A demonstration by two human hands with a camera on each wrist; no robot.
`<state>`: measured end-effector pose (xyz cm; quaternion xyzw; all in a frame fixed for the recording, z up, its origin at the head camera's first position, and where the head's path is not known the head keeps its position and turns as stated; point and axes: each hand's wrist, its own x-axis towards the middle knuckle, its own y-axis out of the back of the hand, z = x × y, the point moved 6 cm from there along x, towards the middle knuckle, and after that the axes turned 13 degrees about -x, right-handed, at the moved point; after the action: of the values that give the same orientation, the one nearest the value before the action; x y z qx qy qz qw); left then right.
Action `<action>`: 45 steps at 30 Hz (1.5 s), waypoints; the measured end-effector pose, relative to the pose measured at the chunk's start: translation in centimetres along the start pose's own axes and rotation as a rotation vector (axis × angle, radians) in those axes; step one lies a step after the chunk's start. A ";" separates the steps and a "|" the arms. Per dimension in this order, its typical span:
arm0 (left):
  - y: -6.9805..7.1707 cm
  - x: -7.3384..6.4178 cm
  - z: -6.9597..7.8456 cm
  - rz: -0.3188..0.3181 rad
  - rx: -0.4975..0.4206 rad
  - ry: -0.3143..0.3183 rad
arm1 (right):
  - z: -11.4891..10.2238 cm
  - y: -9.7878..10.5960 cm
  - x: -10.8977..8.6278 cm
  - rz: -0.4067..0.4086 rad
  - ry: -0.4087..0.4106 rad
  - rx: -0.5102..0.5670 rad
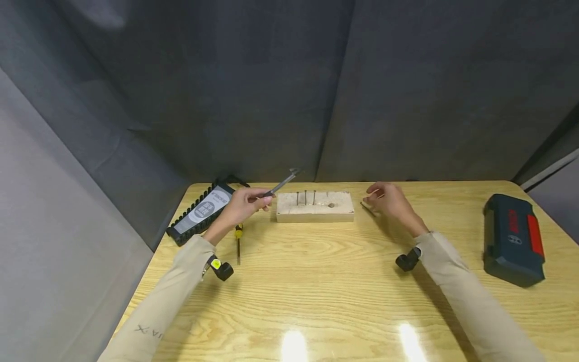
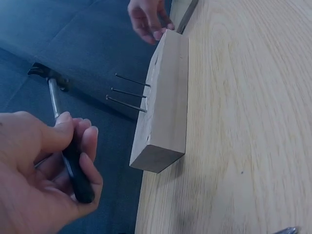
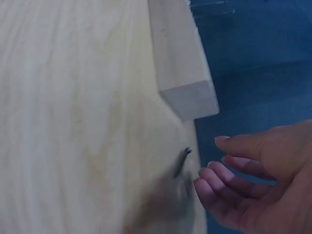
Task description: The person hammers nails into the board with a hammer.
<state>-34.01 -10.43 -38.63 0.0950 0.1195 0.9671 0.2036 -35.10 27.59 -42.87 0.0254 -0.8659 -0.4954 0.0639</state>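
Note:
My left hand [image 1: 248, 203] grips a small claw hammer [image 2: 54, 100] by its black handle, its metal head raised to the upper right in the head view. Beside it lies a pale wooden block [image 1: 316, 217], with three nails [image 2: 127, 100] standing up from its top. A dark round spot marks the same face, farther right. Past the block's right end, my right hand [image 3: 253, 180] hovers with thumb and fingers apart and nothing between them. Close to those fingertips, a thin dark rod-like piece [image 1: 368, 209] lies on the table; its kind is unclear.
At the left, a black tool holder [image 1: 199, 213] with a grey label lies near the table edge. A yellow-and-black screwdriver [image 1: 238, 244] lies by the left forearm. A dark blue Bosch case [image 1: 511, 241] stands far right. Behind the table [image 1: 316, 281] hangs a dark curtain [image 1: 271, 90].

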 end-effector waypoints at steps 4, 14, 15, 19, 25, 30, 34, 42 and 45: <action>0.2 -0.1 -0.2 0.033 0.036 0.002 | 1.2 -1.0 0.1 -0.018 -0.031 -0.018; -0.3 -0.3 -0.7 0.072 0.041 0.004 | 0.8 -2.1 -0.2 -0.181 -0.031 -0.068; -0.3 -0.3 -0.7 0.076 0.038 0.006 | 0.8 -2.1 -0.2 -0.197 -0.038 -0.089; -0.6 -0.3 -0.8 0.089 0.042 0.016 | 0.4 -2.0 -0.1 -0.247 -0.062 -0.178; -1.0 -0.3 -0.8 0.088 0.040 0.022 | -0.1 -0.6 -0.2 -0.201 -0.072 -0.104; -1.1 -0.5 -0.9 0.097 0.040 0.019 | -1.4 0.7 0.0 -0.062 -0.001 0.127; -1.1 -0.4 -1.0 0.100 0.035 0.016 | -2.9 0.8 0.2 0.045 0.042 0.378; -1.0 -0.5 -0.9 0.101 0.051 -0.009 | -6.4 -1.8 0.2 0.101 0.109 0.652; -1.0 -0.6 -0.7 0.108 0.069 -0.021 | -7.2 -3.2 0.4 0.091 0.130 0.710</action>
<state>-33.28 -9.89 -39.64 0.1182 0.1454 0.9709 0.1491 -34.59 19.79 -42.02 0.0387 -0.9784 -0.1577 0.1279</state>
